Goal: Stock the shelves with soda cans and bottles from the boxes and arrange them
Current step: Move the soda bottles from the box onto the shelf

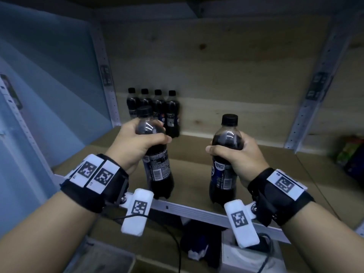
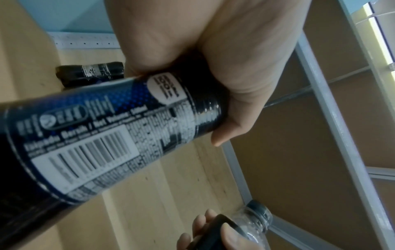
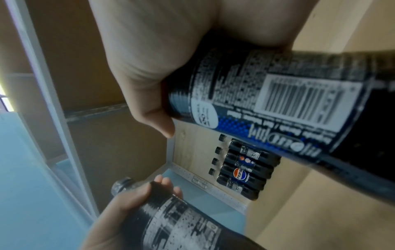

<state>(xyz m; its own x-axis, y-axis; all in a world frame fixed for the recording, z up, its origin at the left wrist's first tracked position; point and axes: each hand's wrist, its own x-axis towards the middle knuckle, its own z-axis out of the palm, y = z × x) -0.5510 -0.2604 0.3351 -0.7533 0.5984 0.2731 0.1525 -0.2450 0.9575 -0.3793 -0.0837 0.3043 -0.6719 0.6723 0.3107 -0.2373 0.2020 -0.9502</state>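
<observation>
My left hand (image 1: 141,143) grips the shoulder of a dark cola bottle (image 1: 157,164) with a black cap, held upright over the front of the wooden shelf (image 1: 193,154). My right hand (image 1: 236,156) grips a second cola bottle (image 1: 224,164) the same way, to the right of the first. The left wrist view shows the first bottle's label (image 2: 102,140) under my left hand (image 2: 203,71). The right wrist view shows the second bottle's label (image 3: 288,104) under my right hand (image 3: 153,71). Several more cola bottles (image 1: 155,109) stand in a row at the back left of the shelf, seen also as the row (image 3: 245,170).
A white metal upright (image 1: 107,79) borders the shelf on the left and another upright (image 1: 313,99) on the right. Colourful packages (image 1: 350,154) sit on the neighbouring shelf at far right. Below the shelf's metal front rail (image 1: 189,210) lie a cable and a white box (image 1: 244,259).
</observation>
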